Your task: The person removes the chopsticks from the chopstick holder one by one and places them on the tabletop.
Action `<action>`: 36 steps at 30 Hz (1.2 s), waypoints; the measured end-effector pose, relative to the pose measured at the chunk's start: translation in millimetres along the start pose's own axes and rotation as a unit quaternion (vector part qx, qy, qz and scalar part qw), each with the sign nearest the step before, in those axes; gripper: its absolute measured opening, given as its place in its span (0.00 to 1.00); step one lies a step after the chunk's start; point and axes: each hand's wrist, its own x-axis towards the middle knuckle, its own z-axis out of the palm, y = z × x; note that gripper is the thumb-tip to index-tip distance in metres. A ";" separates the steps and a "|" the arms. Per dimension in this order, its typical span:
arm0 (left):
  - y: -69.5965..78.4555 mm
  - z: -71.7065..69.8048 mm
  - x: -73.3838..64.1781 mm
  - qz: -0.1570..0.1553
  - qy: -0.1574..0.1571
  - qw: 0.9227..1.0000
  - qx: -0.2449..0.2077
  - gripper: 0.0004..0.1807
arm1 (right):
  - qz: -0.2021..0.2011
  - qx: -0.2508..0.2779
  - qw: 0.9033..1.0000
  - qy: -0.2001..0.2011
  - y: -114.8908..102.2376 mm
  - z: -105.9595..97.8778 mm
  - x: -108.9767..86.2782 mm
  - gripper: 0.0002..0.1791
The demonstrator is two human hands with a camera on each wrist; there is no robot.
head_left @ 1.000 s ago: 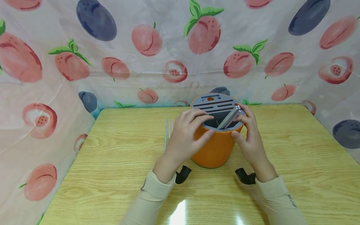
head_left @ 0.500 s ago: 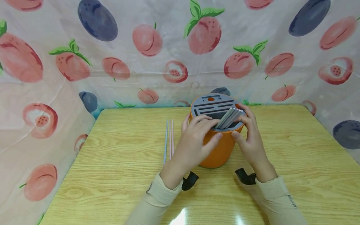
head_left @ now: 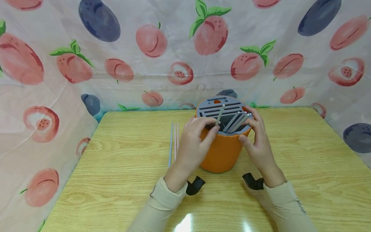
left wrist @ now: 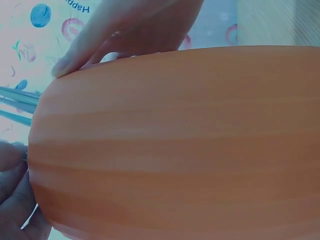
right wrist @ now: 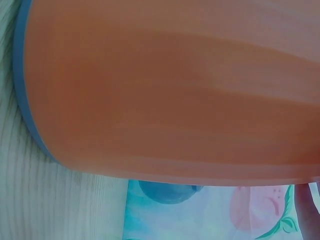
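An orange holder (head_left: 221,154) with a grey slotted top (head_left: 218,108) stands upright on the table. Several chopsticks (head_left: 238,121) lean to the right in the open compartment at its front. One more chopstick (head_left: 220,113) stands apart on the left, pinched between thumb and fingers of my left hand (head_left: 192,138) above the front left of the rim; its lower end is hidden. My right hand (head_left: 259,141) grips the holder's right rim, thumb at the front and fingers over the top. Close up, the orange wall (left wrist: 175,145) fills most of the left wrist view.
A blue chopstick (head_left: 170,145) and two pink chopsticks (head_left: 175,138) lie on the wooden table (head_left: 121,167), left of the holder and partly behind my left forearm. A fruit-patterned cloth (head_left: 162,74) hangs behind the table.
My left hand first moved right to the bunch of chopsticks, then back left with one pinched in its fingers. The remaining chopsticks have spread apart. My right hand stays on the rim.
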 end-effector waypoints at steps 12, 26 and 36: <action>2.5 -7.4 3.1 -0.019 0.021 0.999 -0.042 0.07 | -0.004 0.007 1.000 -0.003 7.3 -1.5 -0.4 0.30; 17.3 -44.1 10.9 -0.005 0.088 0.981 -0.170 0.06 | -0.003 0.000 1.000 -0.006 -2.2 1.4 2.4 0.31; 30.0 -78.0 15.8 -0.016 0.194 0.937 -0.291 0.10 | -0.004 0.000 1.000 -0.003 -3.5 2.5 0.2 0.32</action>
